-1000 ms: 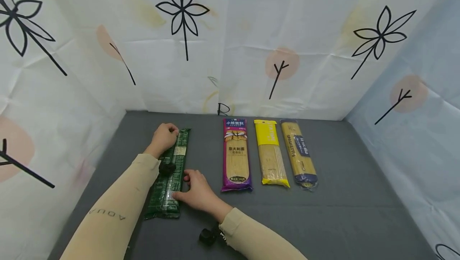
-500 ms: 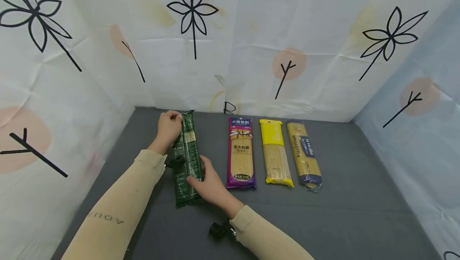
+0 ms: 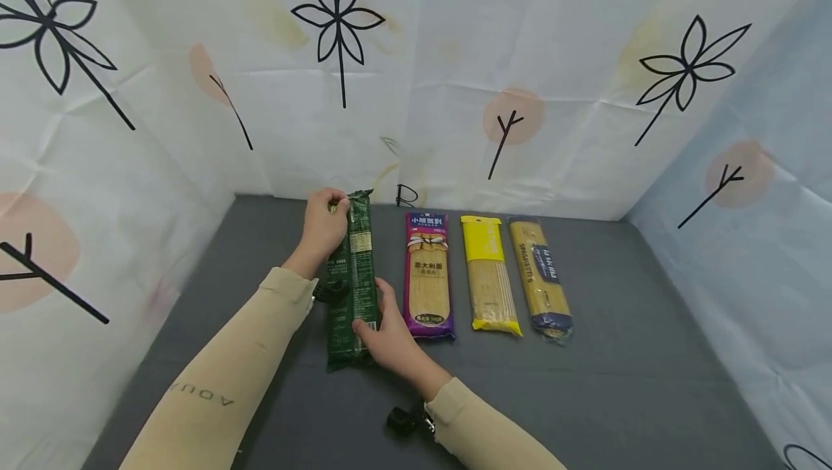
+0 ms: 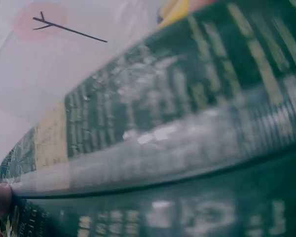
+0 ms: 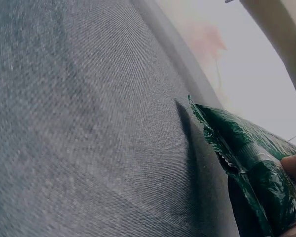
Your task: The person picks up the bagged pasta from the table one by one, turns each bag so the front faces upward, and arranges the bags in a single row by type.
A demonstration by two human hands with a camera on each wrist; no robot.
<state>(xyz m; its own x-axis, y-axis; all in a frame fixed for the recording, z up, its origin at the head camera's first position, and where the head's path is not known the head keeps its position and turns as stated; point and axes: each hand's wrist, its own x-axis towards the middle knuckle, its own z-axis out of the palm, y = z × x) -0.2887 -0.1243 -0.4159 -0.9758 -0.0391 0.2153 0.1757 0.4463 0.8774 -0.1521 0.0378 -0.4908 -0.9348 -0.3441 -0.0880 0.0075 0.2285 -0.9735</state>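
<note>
A long green plastic packet [image 3: 361, 268] with a pale printed label and a back seam lies lengthwise between both hands. My left hand [image 3: 323, 226] pinches its far end. My right hand [image 3: 392, 340] grips the near part from the right edge, thumb on top. In the left wrist view the packet [image 4: 153, 143] fills most of the picture, blurred, with a fingertip at its far end. The right wrist view shows the crimped near end of the packet [image 5: 259, 170] raised off the grey cloth, a shadow under it.
To the right lie a purple spaghetti packet [image 3: 429, 279], a yellow-topped spaghetti packet [image 3: 492, 282] and a blue-labelled spaghetti packet [image 3: 541, 275], roughly side by side. Grey cloth [image 3: 617, 398] covers the table. White patterned fabric [image 3: 442, 37] hangs behind and at both sides.
The green packet has moved right and away from me, toward the purple packet, carried by both hands. My right hand has closed on its near part. The other packets stay put.
</note>
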